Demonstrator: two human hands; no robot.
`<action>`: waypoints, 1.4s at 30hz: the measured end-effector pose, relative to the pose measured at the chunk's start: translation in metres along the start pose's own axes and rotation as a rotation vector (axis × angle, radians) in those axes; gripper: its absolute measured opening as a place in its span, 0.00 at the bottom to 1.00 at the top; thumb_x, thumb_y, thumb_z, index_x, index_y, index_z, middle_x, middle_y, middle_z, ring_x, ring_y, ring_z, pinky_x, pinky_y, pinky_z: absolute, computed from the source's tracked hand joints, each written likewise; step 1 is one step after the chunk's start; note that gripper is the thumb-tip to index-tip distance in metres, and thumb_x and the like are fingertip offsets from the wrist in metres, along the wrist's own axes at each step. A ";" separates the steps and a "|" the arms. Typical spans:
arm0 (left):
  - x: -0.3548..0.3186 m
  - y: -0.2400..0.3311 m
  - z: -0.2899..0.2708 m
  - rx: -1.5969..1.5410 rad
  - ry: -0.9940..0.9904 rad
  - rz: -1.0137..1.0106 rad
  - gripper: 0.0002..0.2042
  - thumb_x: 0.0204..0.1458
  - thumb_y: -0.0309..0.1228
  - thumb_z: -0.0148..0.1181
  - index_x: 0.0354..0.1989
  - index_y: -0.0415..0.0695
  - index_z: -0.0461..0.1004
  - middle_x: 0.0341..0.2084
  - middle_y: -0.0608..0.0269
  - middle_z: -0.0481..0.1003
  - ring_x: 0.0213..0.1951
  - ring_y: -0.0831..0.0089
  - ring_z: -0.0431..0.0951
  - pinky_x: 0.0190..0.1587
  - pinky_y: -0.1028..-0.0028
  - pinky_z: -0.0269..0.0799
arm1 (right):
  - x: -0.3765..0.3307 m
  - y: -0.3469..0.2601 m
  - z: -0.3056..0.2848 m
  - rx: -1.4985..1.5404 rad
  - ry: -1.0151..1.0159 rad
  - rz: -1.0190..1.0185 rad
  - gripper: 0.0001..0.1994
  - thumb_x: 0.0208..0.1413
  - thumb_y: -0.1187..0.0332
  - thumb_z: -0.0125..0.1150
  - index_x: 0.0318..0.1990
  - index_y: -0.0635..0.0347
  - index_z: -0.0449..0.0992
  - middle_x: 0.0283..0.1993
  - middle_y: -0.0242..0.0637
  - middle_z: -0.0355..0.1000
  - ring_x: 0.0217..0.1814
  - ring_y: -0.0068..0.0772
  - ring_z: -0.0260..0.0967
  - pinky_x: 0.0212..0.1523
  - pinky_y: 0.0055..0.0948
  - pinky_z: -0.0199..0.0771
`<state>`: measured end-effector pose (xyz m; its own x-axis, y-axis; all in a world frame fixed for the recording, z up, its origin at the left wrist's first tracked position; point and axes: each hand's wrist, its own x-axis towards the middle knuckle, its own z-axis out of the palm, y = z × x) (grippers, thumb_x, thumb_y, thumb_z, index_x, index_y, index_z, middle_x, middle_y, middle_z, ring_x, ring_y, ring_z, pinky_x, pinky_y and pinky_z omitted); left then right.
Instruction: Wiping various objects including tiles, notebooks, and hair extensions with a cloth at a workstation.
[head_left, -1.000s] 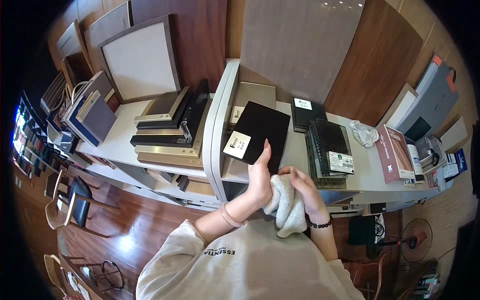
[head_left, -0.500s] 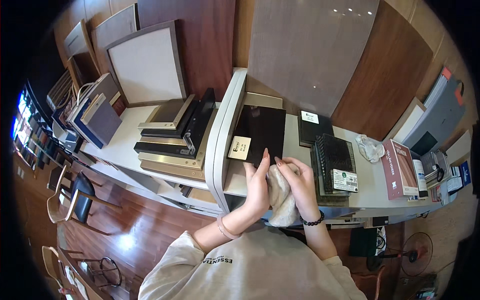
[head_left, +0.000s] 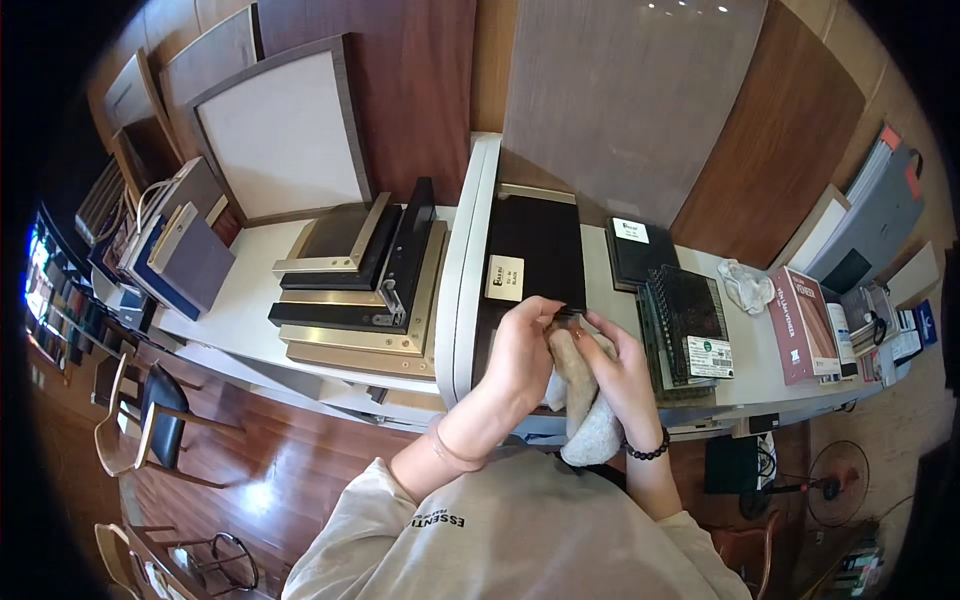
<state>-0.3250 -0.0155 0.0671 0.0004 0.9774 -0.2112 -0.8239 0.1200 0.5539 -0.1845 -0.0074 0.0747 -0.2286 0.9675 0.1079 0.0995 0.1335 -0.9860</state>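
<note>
A glossy black sample panel with a pale label lies in front of me on the white counter. At its near right corner my left hand has its fingers curled, seemingly gripping the edge; the fingertips are partly hidden. Close beside it, my right hand is closed on a soft grey-beige cloth. The cloth bunches between both hands near the panel's front edge, and its loose end hangs toward my shirt.
Left of a white upright divider sits a stack of metal-framed samples. To the right are a small black sample, ring-bound dark samples, a crumpled white cloth and a reddish box. Large wood panels lean behind.
My left hand has turned, its fingers curling at the panel's near edge instead of the thumb lying on top. Both hands and the cloth have shifted slightly right in view.
</note>
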 end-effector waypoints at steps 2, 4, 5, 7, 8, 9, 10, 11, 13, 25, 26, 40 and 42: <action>0.002 0.019 0.013 -0.125 0.084 -0.169 0.13 0.52 0.29 0.49 0.44 0.36 0.66 0.49 0.52 0.68 0.55 0.61 0.64 0.62 0.64 0.53 | -0.018 -0.008 -0.014 -0.045 -0.014 0.001 0.16 0.56 0.71 0.58 0.48 0.73 0.73 0.44 0.40 0.76 0.43 0.20 0.70 0.43 0.20 0.70; -0.003 0.021 0.017 -0.174 0.128 -0.270 0.12 0.52 0.29 0.49 0.43 0.35 0.67 0.50 0.50 0.67 0.59 0.59 0.61 0.64 0.63 0.51 | -0.041 -0.021 -0.029 -0.109 -0.094 -0.002 0.15 0.57 0.73 0.53 0.49 0.72 0.74 0.46 0.41 0.75 0.44 0.18 0.69 0.44 0.17 0.68; -0.010 0.014 0.014 -0.182 0.127 -0.143 0.12 0.52 0.29 0.49 0.42 0.34 0.66 0.51 0.47 0.65 0.61 0.57 0.58 0.65 0.62 0.48 | -0.052 -0.026 -0.035 -0.107 -0.078 0.008 0.15 0.57 0.73 0.53 0.49 0.72 0.74 0.46 0.41 0.75 0.44 0.18 0.69 0.44 0.17 0.68; -0.021 -0.001 0.010 -0.198 0.129 0.104 0.13 0.52 0.29 0.49 0.41 0.32 0.66 0.55 0.43 0.62 0.65 0.52 0.52 0.68 0.61 0.43 | -0.078 -0.036 -0.049 -0.017 -0.097 0.084 0.17 0.55 0.71 0.53 0.49 0.75 0.72 0.45 0.41 0.75 0.44 0.20 0.69 0.45 0.18 0.67; -0.019 -0.004 0.010 -0.191 0.127 0.075 0.13 0.52 0.29 0.49 0.41 0.32 0.66 0.55 0.43 0.62 0.65 0.52 0.52 0.68 0.61 0.43 | -0.090 -0.035 -0.062 -0.016 -0.073 0.100 0.17 0.55 0.71 0.53 0.49 0.75 0.72 0.45 0.41 0.75 0.44 0.20 0.69 0.45 0.18 0.67; -0.019 -0.004 0.010 -0.227 0.055 0.083 0.13 0.52 0.29 0.49 0.41 0.32 0.65 0.55 0.42 0.61 0.65 0.51 0.52 0.68 0.61 0.43 | -0.103 -0.034 -0.076 0.050 -0.071 0.093 0.17 0.54 0.70 0.54 0.49 0.74 0.73 0.43 0.39 0.75 0.43 0.20 0.69 0.45 0.18 0.67; -0.017 -0.002 0.009 -0.265 -0.015 0.093 0.14 0.52 0.30 0.49 0.42 0.32 0.65 0.55 0.41 0.60 0.65 0.50 0.52 0.68 0.61 0.43 | -0.114 -0.033 -0.089 0.116 -0.072 0.084 0.17 0.54 0.70 0.54 0.49 0.72 0.74 0.41 0.37 0.75 0.42 0.20 0.69 0.45 0.19 0.67; -0.016 -0.001 0.008 -0.304 -0.082 0.108 0.14 0.52 0.30 0.49 0.42 0.32 0.64 0.56 0.40 0.60 0.64 0.50 0.52 0.68 0.60 0.43 | -0.124 -0.031 -0.101 0.123 -0.065 0.103 0.17 0.54 0.70 0.54 0.49 0.72 0.74 0.41 0.37 0.75 0.42 0.20 0.69 0.45 0.19 0.67; -0.010 0.007 0.011 -0.314 -0.098 0.042 0.13 0.51 0.30 0.50 0.41 0.33 0.64 0.53 0.43 0.61 0.62 0.53 0.54 0.67 0.61 0.44 | -0.134 -0.028 -0.121 0.121 0.134 0.032 0.17 0.54 0.69 0.55 0.49 0.72 0.74 0.40 0.38 0.75 0.40 0.23 0.71 0.45 0.21 0.69; 0.002 0.038 0.037 -0.582 -0.073 -0.040 0.41 0.52 0.29 0.47 0.62 0.23 0.24 0.64 0.29 0.20 0.68 0.44 0.18 0.69 0.57 0.20 | -0.087 -0.001 -0.252 0.291 0.604 -0.238 0.21 0.62 0.65 0.50 0.59 0.67 0.62 0.59 0.41 0.63 0.58 0.35 0.63 0.61 0.36 0.62; 0.004 0.039 0.040 -0.576 -0.060 -0.054 0.42 0.52 0.29 0.46 0.62 0.24 0.21 0.64 0.29 0.18 0.68 0.44 0.17 0.69 0.57 0.20 | -0.075 0.006 -0.264 0.298 0.585 -0.235 0.21 0.62 0.65 0.50 0.59 0.67 0.62 0.59 0.41 0.63 0.58 0.35 0.63 0.61 0.36 0.62; -0.047 -0.146 0.079 0.536 -0.079 0.536 0.35 0.51 0.23 0.60 0.67 0.35 0.49 0.66 0.49 0.54 0.68 0.64 0.52 0.66 0.68 0.50 | 0.065 0.039 -0.335 -0.992 0.169 -0.432 0.17 0.53 0.69 0.60 0.50 0.64 0.72 0.49 0.49 0.71 0.52 0.47 0.69 0.51 0.37 0.67; -0.042 -0.162 0.077 1.008 -0.085 0.651 0.36 0.48 0.21 0.62 0.67 0.39 0.52 0.66 0.49 0.54 0.67 0.66 0.55 0.64 0.70 0.54 | 0.096 0.043 -0.337 -0.978 0.237 -0.578 0.18 0.52 0.67 0.62 0.49 0.64 0.73 0.48 0.50 0.72 0.51 0.48 0.70 0.51 0.37 0.68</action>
<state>-0.1482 -0.0628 0.0484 -0.1825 0.9089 0.3749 0.1299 -0.3557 0.9255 0.1241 0.1632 0.0856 -0.3076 0.7104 0.6331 0.7690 0.5774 -0.2744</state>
